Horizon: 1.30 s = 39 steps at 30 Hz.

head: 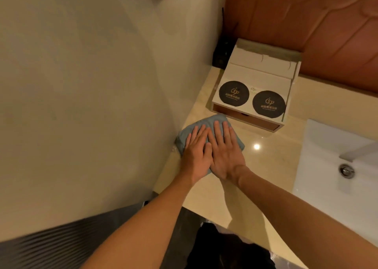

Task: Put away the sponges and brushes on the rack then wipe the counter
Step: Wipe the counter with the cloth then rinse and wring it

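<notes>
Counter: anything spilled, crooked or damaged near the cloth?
Nothing stands out. The left hand and right hand press flat on the blue cloth; the white box sits square to the back wall. The bright spot on the counter looks like a light reflection, not a spill.

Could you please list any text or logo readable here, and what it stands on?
Left black disc: gold logo over a line of characters, too blurred to read.
Right black disc: the same, also too blurred.
White box: faint small logo between the discs, unreadable.
</notes>
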Motion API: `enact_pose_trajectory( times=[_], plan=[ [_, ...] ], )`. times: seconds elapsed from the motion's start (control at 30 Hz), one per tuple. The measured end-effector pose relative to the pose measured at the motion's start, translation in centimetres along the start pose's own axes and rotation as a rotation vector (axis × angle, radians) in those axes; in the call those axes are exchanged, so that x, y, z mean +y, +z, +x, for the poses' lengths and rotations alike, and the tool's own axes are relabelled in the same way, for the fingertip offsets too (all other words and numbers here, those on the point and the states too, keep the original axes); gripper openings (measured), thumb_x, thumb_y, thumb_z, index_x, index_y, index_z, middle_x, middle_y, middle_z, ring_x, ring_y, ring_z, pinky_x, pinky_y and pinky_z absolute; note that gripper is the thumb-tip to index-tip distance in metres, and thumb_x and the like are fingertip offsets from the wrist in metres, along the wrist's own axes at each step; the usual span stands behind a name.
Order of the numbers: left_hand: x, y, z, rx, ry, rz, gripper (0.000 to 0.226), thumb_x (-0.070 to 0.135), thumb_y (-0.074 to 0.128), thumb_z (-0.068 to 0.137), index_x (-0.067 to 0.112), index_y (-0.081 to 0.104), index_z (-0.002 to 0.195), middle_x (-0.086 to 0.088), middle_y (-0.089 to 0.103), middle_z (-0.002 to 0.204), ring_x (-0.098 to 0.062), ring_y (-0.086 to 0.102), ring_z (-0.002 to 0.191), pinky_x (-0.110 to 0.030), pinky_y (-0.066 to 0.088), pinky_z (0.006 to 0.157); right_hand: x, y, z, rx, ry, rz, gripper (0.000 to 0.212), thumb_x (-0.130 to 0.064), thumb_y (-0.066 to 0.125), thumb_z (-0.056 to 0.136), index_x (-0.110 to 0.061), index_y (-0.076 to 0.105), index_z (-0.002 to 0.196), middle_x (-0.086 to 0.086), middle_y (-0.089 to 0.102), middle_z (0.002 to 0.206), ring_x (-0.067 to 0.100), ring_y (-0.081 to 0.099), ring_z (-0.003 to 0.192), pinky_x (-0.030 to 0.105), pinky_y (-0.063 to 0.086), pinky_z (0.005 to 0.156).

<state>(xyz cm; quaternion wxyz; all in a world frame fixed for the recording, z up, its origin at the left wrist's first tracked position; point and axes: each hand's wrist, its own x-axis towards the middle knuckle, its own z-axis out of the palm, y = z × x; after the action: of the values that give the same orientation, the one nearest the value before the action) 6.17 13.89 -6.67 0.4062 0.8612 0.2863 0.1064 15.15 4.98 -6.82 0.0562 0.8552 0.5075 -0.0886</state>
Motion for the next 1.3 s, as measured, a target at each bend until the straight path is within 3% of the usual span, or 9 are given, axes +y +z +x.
enact_pose_trajectory(
  times=[0.17,0.37,0.53,0.67,0.97,1.17,1.3],
  plan=[
    [-1.3,-0.1,0.5,0.061,0.114,0.267,0.048,0.017,0.036,0.109,0.005,0.035,0.155,-0.008,0.031,0.163,-0.020,0.018,0.155,-0.042,0.016,0.126,0.5,-0.5,1.5,0.012,-0.101,-0.003,0.068,-0.045,0.006,0.104,-0.009,-0.010,0.159,0.021,-0.010,0.165,0.041,-0.016,0.152,0.053,0.002,0.123],
    [-2.0,0.6,-0.7,-0.008,-0.017,0.380,0.067,0.046,0.002,0.104,0.013,0.004,0.162,-0.002,0.002,0.170,-0.014,-0.006,0.157,-0.037,0.001,0.128,0.9,-0.9,2.8,-0.001,-0.236,-0.029,0.074,-0.053,0.014,0.102,-0.011,-0.004,0.160,0.018,-0.005,0.166,0.037,-0.012,0.153,0.051,0.001,0.125],
    [-1.6,0.6,-1.1,-0.045,-0.100,0.296,0.076,0.057,-0.010,0.097,0.017,-0.009,0.161,0.002,-0.011,0.170,-0.008,-0.018,0.154,-0.035,-0.006,0.128,1.0,-1.5,3.7,-0.014,-0.292,-0.033,0.076,-0.057,0.009,0.100,-0.012,-0.002,0.161,0.015,-0.006,0.167,0.035,-0.013,0.154,0.047,-0.006,0.126],
    [-1.1,0.4,-1.9,-0.034,-0.153,0.203,0.075,0.058,-0.011,0.096,0.020,-0.013,0.160,0.005,-0.017,0.169,-0.001,-0.025,0.150,-0.031,-0.012,0.126,0.6,-1.9,3.9,-0.025,-0.339,-0.019,0.077,-0.059,0.007,0.099,-0.015,-0.003,0.161,0.013,-0.008,0.167,0.034,-0.015,0.153,0.043,-0.013,0.124],
    [-0.7,-0.3,-5.0,-0.018,-0.217,0.111,0.068,0.054,-0.007,0.098,0.025,-0.014,0.159,0.013,-0.020,0.167,0.006,-0.026,0.148,-0.029,-0.013,0.126,-1.6,-1.7,2.6,-0.028,-0.370,-0.019,0.086,-0.064,-0.008,0.090,-0.013,-0.006,0.160,0.012,-0.013,0.166,0.033,-0.020,0.152,0.047,-0.008,0.125],
    [-0.9,-0.3,-6.9,-0.011,-0.235,0.123,0.066,0.052,-0.007,0.100,0.024,-0.014,0.159,0.013,-0.019,0.167,0.006,-0.025,0.148,-0.030,-0.013,0.125,-2.8,-1.3,1.2,-0.056,-0.372,-0.033,0.081,-0.064,0.005,0.098,-0.014,-0.008,0.160,0.011,-0.016,0.166,0.033,-0.022,0.151,0.048,-0.007,0.125],
    [-1.6,-0.5,-8.6,-0.036,-0.251,0.119,0.063,0.053,-0.008,0.102,0.026,-0.016,0.158,0.015,-0.023,0.166,0.006,-0.027,0.147,-0.029,-0.014,0.125,-4.0,-0.9,-0.5,-0.083,-0.364,-0.043,0.083,-0.065,-0.004,0.094,-0.013,-0.012,0.159,0.011,-0.019,0.165,0.034,-0.026,0.150,0.050,-0.004,0.124]
  ],
)
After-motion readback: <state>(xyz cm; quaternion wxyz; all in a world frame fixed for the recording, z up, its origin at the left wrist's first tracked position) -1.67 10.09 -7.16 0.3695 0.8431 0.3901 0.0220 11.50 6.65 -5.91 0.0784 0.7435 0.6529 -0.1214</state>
